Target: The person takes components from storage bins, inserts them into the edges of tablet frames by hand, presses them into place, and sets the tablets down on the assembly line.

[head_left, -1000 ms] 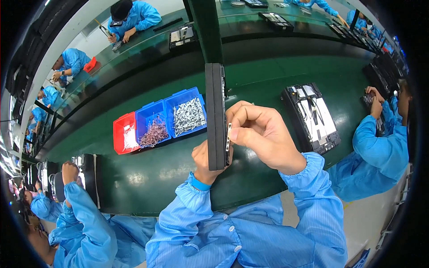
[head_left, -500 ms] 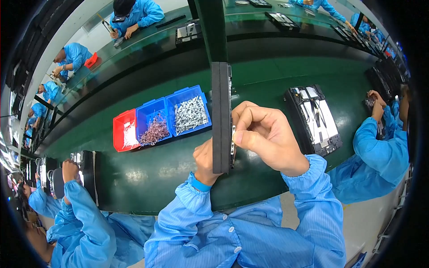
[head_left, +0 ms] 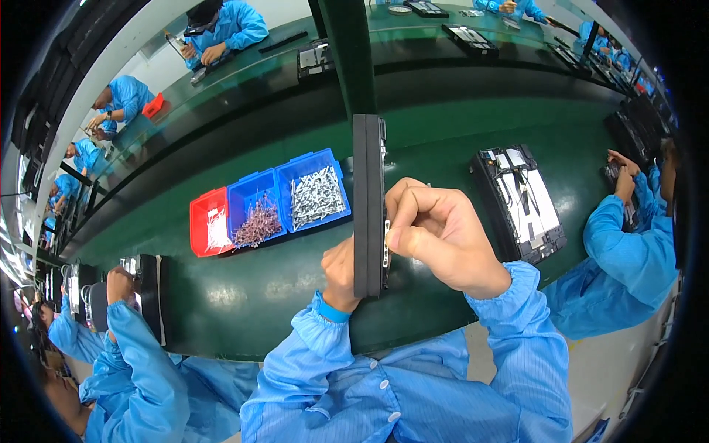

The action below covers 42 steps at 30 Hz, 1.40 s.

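A black slab-shaped electronic device (head_left: 365, 207) stands on edge in front of me, its parts-bearing side turned to the right. My left hand (head_left: 338, 275) holds it from the left and behind; some of its fingers are hidden by the device. My right hand (head_left: 443, 232) is closed in a pinch against the right side, thumb and forefinger at a small pale strip with holes (head_left: 386, 240). What lies between those fingertips is too small to make out. Another black device (head_left: 526, 199), with white panels and dark cables, lies to the right on the green bench.
Left of the device, a red bin (head_left: 198, 230) holds white slips, one blue bin (head_left: 238, 193) reddish-brown small parts, another blue bin (head_left: 345, 193) silvery pieces. A green post (head_left: 347, 66) rises behind. Co-workers' arms (head_left: 140, 325) work at left and right (head_left: 620, 229).
The view has shifted slightly, so the device, bins and bench appear a little lower. My right hand keeps its pinch at the device's side, and my left hand keeps its hold.
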Each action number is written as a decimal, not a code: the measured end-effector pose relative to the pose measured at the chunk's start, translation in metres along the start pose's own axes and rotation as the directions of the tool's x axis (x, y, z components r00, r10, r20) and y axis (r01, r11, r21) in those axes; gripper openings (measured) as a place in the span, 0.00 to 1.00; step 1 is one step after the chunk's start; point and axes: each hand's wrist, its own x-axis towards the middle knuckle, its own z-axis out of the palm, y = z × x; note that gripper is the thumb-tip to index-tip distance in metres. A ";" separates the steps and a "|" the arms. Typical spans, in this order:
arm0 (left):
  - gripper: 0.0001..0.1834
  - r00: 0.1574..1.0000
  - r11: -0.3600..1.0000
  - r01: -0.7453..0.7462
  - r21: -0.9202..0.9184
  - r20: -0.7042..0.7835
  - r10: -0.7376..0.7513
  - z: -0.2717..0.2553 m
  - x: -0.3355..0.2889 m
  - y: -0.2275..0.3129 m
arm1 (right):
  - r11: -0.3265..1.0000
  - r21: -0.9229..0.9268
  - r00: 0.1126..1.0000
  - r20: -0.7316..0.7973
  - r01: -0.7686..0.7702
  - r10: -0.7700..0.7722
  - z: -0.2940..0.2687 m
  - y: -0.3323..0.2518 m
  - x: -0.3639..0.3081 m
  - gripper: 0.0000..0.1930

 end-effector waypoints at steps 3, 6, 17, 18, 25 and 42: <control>0.15 1.000 1.000 -0.006 -0.014 -0.002 0.006 0.000 0.001 0.001 | 1.000 0.000 1.000 0.015 0.000 0.000 -0.001 0.000 0.000 0.03; 0.16 1.000 1.000 -0.017 -0.020 0.004 0.017 0.000 0.001 0.000 | 1.000 -0.001 1.000 0.007 -0.015 0.015 -0.002 -0.002 -0.001 0.03; 0.16 1.000 1.000 -0.024 0.005 0.014 0.023 -0.002 0.003 0.002 | 0.999 -0.021 0.999 -0.013 -0.044 0.044 0.000 -0.005 -0.001 0.05; 0.17 0.999 1.000 -0.028 0.005 0.019 0.028 -0.003 0.004 0.003 | 0.999 -0.022 0.999 -0.018 -0.039 0.039 0.000 -0.003 -0.001 0.04; 0.21 0.998 0.998 -0.053 0.035 0.023 0.053 -0.002 0.003 0.001 | 0.991 0.105 0.994 -0.050 -0.088 0.094 0.001 -0.002 0.000 0.02; 0.36 0.995 0.991 -0.095 0.094 0.032 0.092 0.001 0.002 0.002 | 0.986 0.162 0.987 -0.141 -0.048 0.072 0.011 0.013 -0.008 0.13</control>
